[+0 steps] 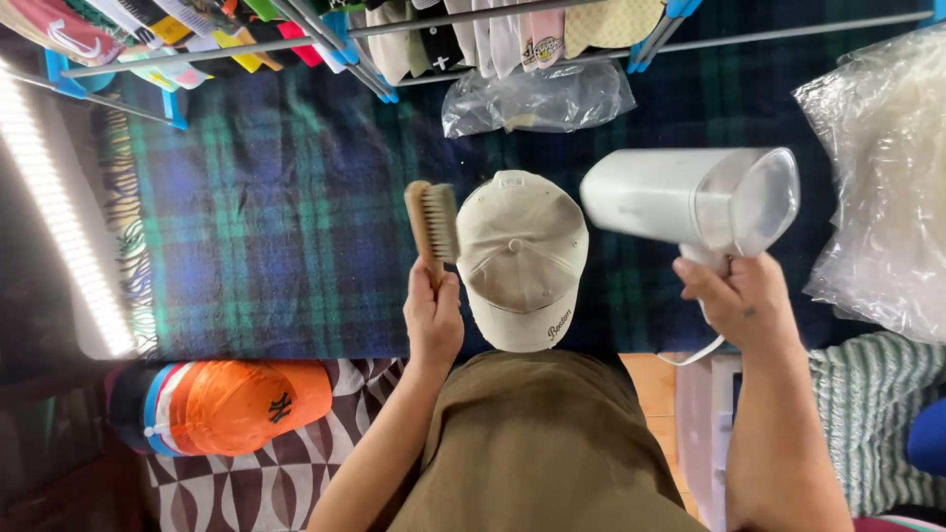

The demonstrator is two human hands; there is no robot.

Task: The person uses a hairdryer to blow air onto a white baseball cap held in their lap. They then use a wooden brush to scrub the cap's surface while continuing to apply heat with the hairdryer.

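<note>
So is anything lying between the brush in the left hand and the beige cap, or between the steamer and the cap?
Nothing visible does. The brush in the left hand sits just beside the cap, with only bare plaid blanket between them. The steamer in the right hand is held right of the cap, with nothing between.

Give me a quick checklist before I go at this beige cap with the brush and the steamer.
1. Beige cap lies flat on the plaid blanket, crown up: ok.
2. Left hand grips the wooden brush by its handle: ok.
3. Right hand holds the white steamer by its handle: ok.
4. Steamer head aimed at the cap: not ok, it hangs to the cap's side.
5. Steamer switched on: cannot tell, no steam shows.
6. White cord clear of the cap: ok.
</note>
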